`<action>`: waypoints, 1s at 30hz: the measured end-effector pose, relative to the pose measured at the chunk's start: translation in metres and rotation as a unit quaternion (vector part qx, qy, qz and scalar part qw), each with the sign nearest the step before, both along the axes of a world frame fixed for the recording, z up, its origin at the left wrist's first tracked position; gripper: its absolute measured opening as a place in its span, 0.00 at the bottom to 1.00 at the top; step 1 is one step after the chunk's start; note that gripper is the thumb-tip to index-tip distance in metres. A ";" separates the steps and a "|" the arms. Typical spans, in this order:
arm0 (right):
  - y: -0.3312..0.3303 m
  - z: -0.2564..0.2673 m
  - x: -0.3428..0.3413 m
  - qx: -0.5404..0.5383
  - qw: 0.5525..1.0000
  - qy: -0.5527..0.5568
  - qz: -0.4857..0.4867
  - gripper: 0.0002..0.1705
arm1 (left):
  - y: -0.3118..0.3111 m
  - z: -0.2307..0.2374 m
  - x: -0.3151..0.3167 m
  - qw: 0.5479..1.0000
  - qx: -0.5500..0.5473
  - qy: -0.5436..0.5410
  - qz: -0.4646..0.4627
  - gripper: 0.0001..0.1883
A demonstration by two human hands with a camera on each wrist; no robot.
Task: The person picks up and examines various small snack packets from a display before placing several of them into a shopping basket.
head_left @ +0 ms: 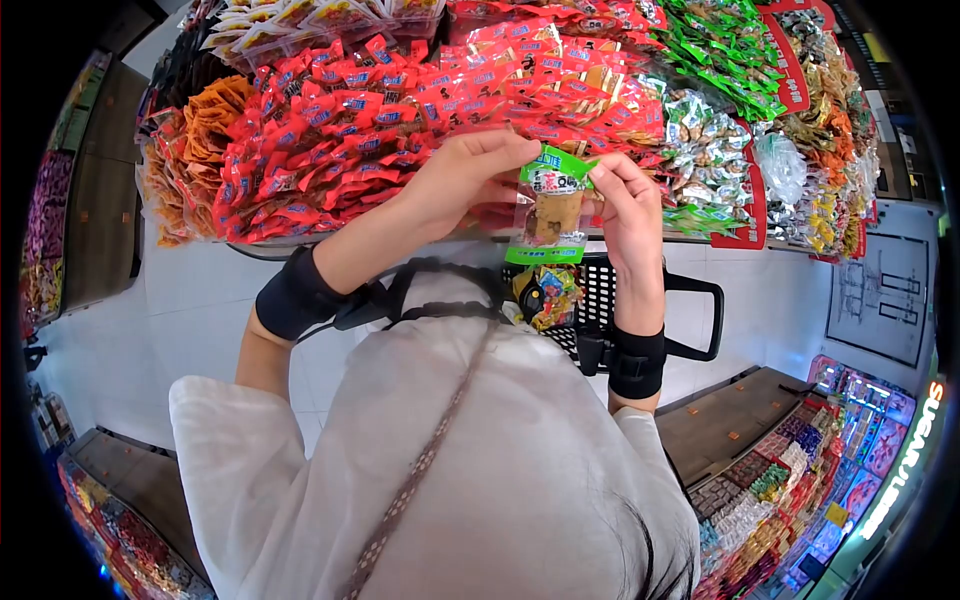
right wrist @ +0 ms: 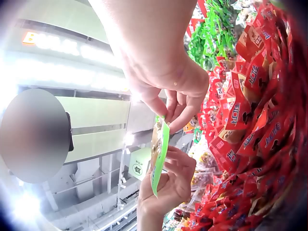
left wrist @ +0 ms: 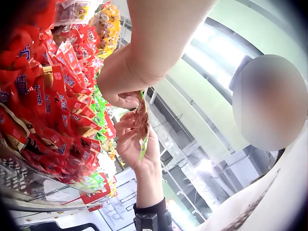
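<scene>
A small snack packet (head_left: pixel 548 212) with green ends and a clear middle hangs upright between both hands, brown food showing through it. My left hand (head_left: pixel 465 180) pinches its top left corner between thumb and fingers. At the top right corner, my right hand (head_left: pixel 632 210) pinches the green edge. From the side, the packet (left wrist: pixel 143 120) looks thin in the left wrist view, with the right hand (left wrist: pixel 137 149) beyond it. The right wrist view shows the packet's green edge (right wrist: pixel 160 163) with the left hand (right wrist: pixel 169 190) behind.
Beyond the hands, red snack packets (head_left: pixel 330 130) lie heaped on a display, with green packets (head_left: pixel 725 60) at the right. Below the held packet is a black shopping basket (head_left: pixel 690 315) holding a colourful bag (head_left: pixel 555 298). Other candy counters (head_left: pixel 770 470) stand behind.
</scene>
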State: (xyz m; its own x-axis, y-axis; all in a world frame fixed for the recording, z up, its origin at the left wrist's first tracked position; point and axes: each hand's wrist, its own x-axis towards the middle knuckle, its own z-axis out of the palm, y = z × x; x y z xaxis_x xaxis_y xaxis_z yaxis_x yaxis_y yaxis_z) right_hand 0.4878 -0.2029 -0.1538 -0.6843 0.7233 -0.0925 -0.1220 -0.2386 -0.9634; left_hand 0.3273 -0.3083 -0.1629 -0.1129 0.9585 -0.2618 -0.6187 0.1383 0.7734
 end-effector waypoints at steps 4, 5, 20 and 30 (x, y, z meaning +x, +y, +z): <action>0.000 -0.001 0.000 -0.011 1.000 -0.001 0.006 0.04 | 0.004 0.003 0.005 1.000 -0.013 -0.016 0.022 0.09; -0.001 -0.001 0.000 -0.015 1.000 -0.001 0.009 0.04 | 0.005 0.000 0.005 1.000 -0.006 -0.011 0.026 0.09; -0.001 -0.003 0.001 0.012 0.998 -0.055 0.008 0.04 | 0.002 -0.001 0.012 0.998 -0.043 0.044 -0.002 0.12; -0.003 -0.002 0.003 0.008 0.999 -0.038 0.005 0.04 | 0.004 -0.002 0.013 0.998 -0.042 0.037 0.005 0.13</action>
